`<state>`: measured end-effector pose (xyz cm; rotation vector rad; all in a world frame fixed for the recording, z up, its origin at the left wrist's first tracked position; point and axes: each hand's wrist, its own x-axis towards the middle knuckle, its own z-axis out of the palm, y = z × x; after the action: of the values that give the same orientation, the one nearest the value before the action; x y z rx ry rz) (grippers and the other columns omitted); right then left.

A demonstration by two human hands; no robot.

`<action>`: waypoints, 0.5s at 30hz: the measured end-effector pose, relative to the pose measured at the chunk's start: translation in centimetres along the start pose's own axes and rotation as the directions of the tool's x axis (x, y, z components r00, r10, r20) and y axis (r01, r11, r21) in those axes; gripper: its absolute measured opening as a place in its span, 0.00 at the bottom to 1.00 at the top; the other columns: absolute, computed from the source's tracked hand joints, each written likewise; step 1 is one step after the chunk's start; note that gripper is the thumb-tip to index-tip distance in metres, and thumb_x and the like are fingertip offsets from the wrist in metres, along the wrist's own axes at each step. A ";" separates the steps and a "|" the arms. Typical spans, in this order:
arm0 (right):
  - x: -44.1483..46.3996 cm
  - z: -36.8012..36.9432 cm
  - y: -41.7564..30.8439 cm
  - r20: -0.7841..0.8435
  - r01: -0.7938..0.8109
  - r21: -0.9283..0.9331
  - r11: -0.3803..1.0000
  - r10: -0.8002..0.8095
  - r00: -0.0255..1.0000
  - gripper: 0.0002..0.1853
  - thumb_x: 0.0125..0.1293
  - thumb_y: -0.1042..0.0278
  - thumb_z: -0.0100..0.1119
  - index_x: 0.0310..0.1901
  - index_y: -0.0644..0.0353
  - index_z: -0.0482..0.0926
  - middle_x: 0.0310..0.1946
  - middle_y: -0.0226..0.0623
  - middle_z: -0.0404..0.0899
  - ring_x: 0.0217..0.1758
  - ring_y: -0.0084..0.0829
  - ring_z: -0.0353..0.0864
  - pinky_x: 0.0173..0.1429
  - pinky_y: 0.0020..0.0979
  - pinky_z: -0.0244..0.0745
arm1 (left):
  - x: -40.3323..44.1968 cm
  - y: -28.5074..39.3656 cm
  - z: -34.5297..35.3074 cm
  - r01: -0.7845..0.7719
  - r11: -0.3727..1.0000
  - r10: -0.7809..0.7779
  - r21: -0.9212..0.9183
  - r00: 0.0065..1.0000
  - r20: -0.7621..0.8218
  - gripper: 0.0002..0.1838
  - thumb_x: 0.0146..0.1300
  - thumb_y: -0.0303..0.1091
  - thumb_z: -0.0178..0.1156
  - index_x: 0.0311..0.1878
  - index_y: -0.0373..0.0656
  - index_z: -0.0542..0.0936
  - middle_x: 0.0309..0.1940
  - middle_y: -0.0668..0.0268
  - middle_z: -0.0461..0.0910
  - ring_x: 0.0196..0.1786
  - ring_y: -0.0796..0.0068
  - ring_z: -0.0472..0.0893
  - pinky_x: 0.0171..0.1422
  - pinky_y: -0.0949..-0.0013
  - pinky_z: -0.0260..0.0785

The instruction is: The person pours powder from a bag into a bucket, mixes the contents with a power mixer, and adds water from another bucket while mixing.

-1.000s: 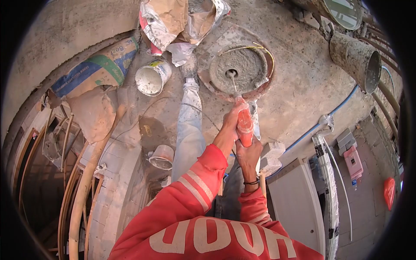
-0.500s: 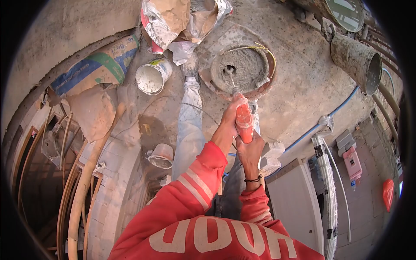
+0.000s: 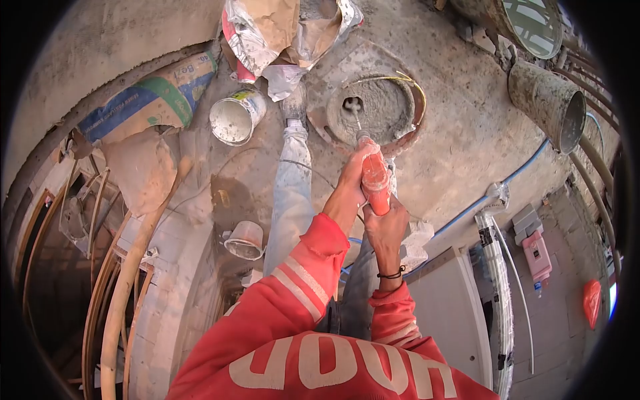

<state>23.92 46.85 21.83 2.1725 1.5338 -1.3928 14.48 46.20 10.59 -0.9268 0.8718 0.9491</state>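
A dusty orange-red power drill [image 3: 376,181] is gripped by both of my hands. My left hand [image 3: 353,175] wraps around its front end, near the chuck. My right hand [image 3: 387,230], with a dark band at the wrist, closes around the rear of the drill; its fingertips are partly hidden. A mixing paddle [image 3: 358,120] runs from the chuck into a round bucket [image 3: 331,120], and its tip sits in a dark hollow in the wet grey mortar [image 3: 387,103]. The bucket's rim is caked, and a yellow handle [image 3: 415,83] curves along its far right side.
Torn paper bags [image 3: 267,33] and a white bucket [image 3: 233,120] stand beyond my left leg. A cement bag [image 3: 147,100] and a wooden pole [image 3: 133,287] lie left. A smaller pail [image 3: 245,240] is nearer. On the right are a caked bucket [image 3: 543,100] and a blue hose [image 3: 467,208].
The view has shifted slightly. The drill's rear end has risen a little in view, and the paddle has shifted slightly within the mortar. Both hands keep their grip.
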 end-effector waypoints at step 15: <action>1.5 -1.7 -0.7 -0.004 -0.026 0.110 0.994 0.026 1.000 0.14 0.54 0.69 0.63 0.39 0.71 0.83 0.26 0.53 0.83 0.30 0.44 0.84 0.43 0.41 0.77 | 1.5 -0.4 2.6 -0.034 0.999 0.034 -0.011 0.999 -0.035 0.14 0.64 0.42 0.68 0.43 0.46 0.76 0.33 0.62 0.80 0.31 0.63 0.82 0.35 0.57 0.81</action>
<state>24.44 49.20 21.91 2.2519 1.4581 -1.4978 15.86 48.93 10.20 -0.9429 0.9149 0.9705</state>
